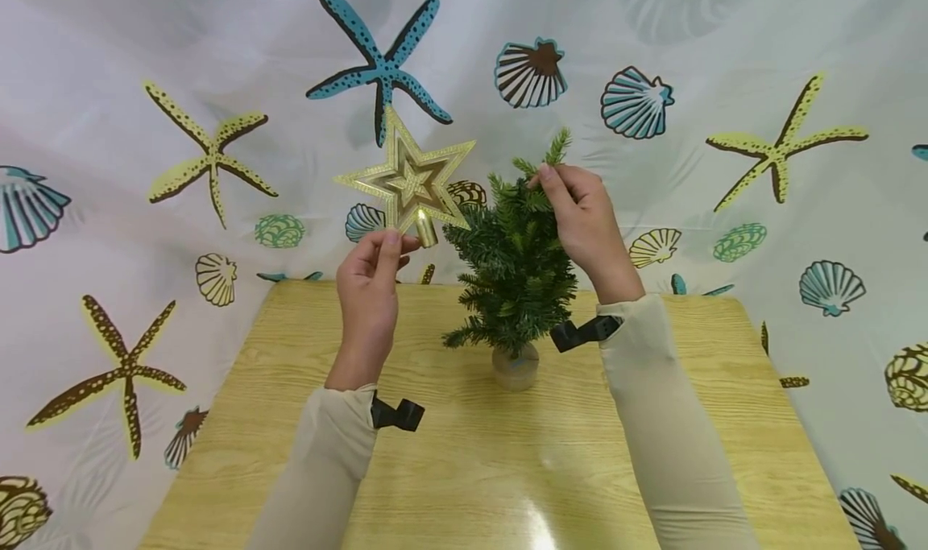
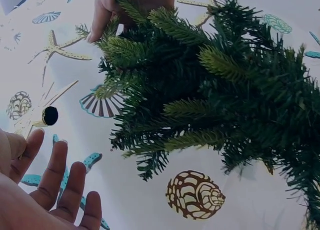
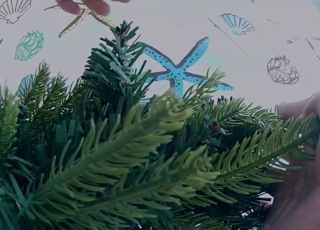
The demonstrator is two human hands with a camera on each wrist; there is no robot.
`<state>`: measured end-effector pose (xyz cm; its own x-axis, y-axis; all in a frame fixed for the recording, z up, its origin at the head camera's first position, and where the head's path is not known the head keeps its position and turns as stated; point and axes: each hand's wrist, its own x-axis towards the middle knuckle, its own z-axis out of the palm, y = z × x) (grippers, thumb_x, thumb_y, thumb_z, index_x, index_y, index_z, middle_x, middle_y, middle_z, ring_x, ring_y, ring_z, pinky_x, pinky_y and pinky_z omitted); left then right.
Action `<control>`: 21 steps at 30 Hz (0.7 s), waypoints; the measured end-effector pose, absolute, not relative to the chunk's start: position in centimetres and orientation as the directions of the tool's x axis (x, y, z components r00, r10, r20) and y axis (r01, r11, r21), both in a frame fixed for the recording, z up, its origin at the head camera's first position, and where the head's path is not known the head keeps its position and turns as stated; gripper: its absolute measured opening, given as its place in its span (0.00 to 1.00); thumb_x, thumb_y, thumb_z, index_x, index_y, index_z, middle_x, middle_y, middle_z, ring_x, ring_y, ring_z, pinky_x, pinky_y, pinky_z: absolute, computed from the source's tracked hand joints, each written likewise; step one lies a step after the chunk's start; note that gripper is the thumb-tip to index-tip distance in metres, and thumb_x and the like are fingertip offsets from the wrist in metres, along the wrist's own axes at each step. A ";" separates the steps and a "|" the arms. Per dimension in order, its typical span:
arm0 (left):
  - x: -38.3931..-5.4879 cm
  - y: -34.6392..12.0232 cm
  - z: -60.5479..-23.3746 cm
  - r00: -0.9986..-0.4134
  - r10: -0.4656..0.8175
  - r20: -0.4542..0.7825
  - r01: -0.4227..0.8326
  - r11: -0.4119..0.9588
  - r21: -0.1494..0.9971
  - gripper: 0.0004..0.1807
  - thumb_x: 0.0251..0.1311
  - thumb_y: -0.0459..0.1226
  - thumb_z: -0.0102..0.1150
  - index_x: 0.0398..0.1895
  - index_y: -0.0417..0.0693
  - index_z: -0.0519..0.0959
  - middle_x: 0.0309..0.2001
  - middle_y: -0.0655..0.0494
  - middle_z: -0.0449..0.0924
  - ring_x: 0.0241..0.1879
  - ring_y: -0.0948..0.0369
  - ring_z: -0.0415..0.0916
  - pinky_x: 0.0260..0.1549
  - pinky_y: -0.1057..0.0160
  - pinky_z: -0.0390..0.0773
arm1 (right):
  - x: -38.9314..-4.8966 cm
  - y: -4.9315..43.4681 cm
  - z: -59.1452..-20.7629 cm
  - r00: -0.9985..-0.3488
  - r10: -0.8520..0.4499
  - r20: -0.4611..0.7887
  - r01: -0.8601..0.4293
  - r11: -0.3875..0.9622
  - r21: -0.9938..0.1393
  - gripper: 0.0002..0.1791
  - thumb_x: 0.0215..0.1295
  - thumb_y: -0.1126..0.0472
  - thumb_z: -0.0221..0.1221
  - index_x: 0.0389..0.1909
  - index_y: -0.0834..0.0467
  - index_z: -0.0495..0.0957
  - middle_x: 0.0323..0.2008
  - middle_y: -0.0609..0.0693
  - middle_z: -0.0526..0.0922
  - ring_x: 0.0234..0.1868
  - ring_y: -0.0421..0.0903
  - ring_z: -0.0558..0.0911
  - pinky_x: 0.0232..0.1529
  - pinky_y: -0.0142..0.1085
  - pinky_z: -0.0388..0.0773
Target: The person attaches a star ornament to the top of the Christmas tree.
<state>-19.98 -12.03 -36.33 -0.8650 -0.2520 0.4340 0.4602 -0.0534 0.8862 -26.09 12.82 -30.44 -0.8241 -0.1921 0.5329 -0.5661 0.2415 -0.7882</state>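
Observation:
In the head view, my left hand (image 1: 368, 288) pinches a gold glitter star tree topper (image 1: 410, 183) by its lower edge, beside the shiny hollow socket (image 1: 426, 229). The left wrist view shows the socket's dark round opening (image 2: 50, 116), with the other fingers (image 2: 56, 170) spread out below it. A small artificial Christmas tree (image 1: 516, 280) stands upright to the right of the star. At its top, my right hand (image 1: 584, 216) pinches a light green branch tip (image 1: 558, 147) between thumb and fingers. Needles partly cover that hand (image 3: 295, 185) in the right wrist view.
The tree's round pale base (image 1: 515, 370) rests on a wooden table (image 1: 449, 453), towards the back. Right behind the table hangs a white cloth (image 1: 464, 18) printed with starfish and shells. Each wrist wears a black camera mount (image 1: 397, 414).

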 end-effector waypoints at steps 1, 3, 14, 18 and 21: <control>-20.1 -11.9 -36.1 -0.862 -0.249 0.441 0.467 -0.054 0.883 0.14 0.80 0.39 0.51 0.41 0.39 0.82 0.41 0.59 0.86 0.51 0.55 0.81 0.58 0.50 0.75 | -26.1 12.8 -30.4 -0.825 -0.193 0.531 -0.565 0.241 -0.789 0.21 0.86 0.58 0.44 0.45 0.69 0.82 0.18 0.50 0.57 0.20 0.45 0.54 0.32 0.40 0.57; -20.3 -11.6 -35.7 -0.856 -0.245 0.456 0.482 -0.057 0.874 0.13 0.80 0.39 0.52 0.41 0.38 0.81 0.41 0.59 0.86 0.51 0.55 0.81 0.58 0.48 0.75 | -26.1 12.8 -30.4 -0.828 -0.191 0.528 -0.561 0.246 -0.790 0.21 0.86 0.58 0.44 0.45 0.69 0.82 0.18 0.50 0.57 0.20 0.45 0.54 0.32 0.40 0.57; -21.3 -9.7 -33.0 -0.828 -0.218 0.517 0.539 -0.053 0.841 0.14 0.80 0.38 0.52 0.43 0.35 0.81 0.40 0.60 0.86 0.47 0.55 0.83 0.51 0.55 0.80 | -26.2 12.9 -30.6 -0.809 -0.193 0.555 -0.587 0.234 -0.775 0.21 0.85 0.59 0.45 0.43 0.69 0.83 0.18 0.50 0.57 0.20 0.46 0.54 0.30 0.39 0.56; -21.6 -9.2 -32.4 -0.823 -0.217 0.525 0.548 -0.060 0.834 0.14 0.80 0.39 0.52 0.42 0.38 0.82 0.40 0.57 0.86 0.44 0.55 0.84 0.50 0.54 0.81 | -26.3 12.8 -30.5 -0.799 -0.199 0.567 -0.601 0.232 -0.765 0.21 0.85 0.60 0.45 0.42 0.69 0.82 0.18 0.50 0.57 0.19 0.45 0.54 0.29 0.39 0.57; -21.7 -8.9 -32.0 -0.825 -0.210 0.525 0.550 -0.078 0.832 0.13 0.80 0.39 0.52 0.42 0.40 0.82 0.41 0.55 0.86 0.41 0.55 0.85 0.49 0.53 0.82 | -26.4 12.8 -30.6 -0.788 -0.202 0.581 -0.615 0.230 -0.754 0.21 0.85 0.61 0.45 0.42 0.70 0.82 0.17 0.50 0.58 0.18 0.45 0.55 0.29 0.39 0.57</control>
